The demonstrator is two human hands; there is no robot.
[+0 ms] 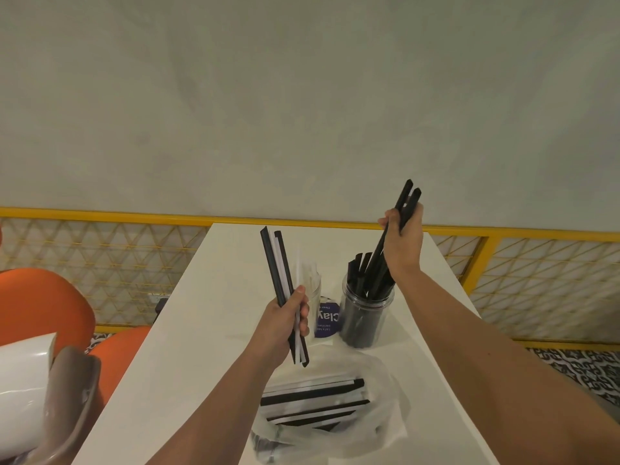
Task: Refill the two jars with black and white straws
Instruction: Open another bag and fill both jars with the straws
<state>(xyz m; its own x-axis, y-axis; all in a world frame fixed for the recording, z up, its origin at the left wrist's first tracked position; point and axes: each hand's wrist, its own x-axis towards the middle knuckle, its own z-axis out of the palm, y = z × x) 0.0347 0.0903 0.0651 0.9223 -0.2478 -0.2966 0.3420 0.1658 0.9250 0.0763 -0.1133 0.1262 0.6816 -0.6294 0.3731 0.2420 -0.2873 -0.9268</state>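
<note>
- Your right hand point(401, 241) is clenched around a few black straws point(404, 204), held above the jar of black straws point(366, 312), which stands toward the far right of the table point(188, 330). Their lower ends seem to reach in among the straws already standing there.
- Your left hand point(287, 322) grips a mixed bundle point(280, 263) of black and white straws, upright, just left of the clear jar point(312, 290) that holds white ones.
- The plastic bag point(379, 414) with the remaining stock lies open near the table's front edge, between your forearms.
- To finish this step well, line the black straws up with the jar mouth and let them slide down along the ones inside. Loosen your fingers only once the tips are past the rim, so none tips out onto the table.
- The jar looks light and top-heavy with long straws, so avoid pushing sideways against its rim.
- Next, I would pick the white ones out of the left bundle for the clear jar. White on white is hard to see, so check the count by feel.
</note>
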